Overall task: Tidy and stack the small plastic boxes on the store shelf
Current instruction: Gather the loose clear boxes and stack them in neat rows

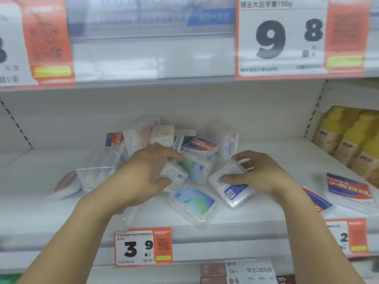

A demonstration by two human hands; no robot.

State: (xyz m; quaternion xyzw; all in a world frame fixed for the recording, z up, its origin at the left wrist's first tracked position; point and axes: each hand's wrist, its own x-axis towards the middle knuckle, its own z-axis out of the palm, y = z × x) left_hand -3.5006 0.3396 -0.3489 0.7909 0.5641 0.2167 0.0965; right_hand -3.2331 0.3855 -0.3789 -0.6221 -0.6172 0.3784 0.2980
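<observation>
Several small clear plastic boxes lie jumbled on the white shelf (235,214). My left hand (147,171) grips a clear box with a white barcode label (174,175), tilted on edge. My right hand (260,173) holds a clear box with a blue QR label (233,191), thumb on its near side and fingers over its far edge. A flat box with a blue-green label (192,201) lies between my hands near the shelf front. Another blue-green box (196,169) stands tilted behind it. A red-and-blue labelled box (201,146) leans on the rear pile.
More red-and-blue boxes (348,189) lie at the right. Clear bags and boxes (96,173) sit at the left. Yellow bottles (352,138) stand at the far right. The upper shelf with price tags (281,37) hangs overhead; a 3.9 price tag (143,247) marks the front edge.
</observation>
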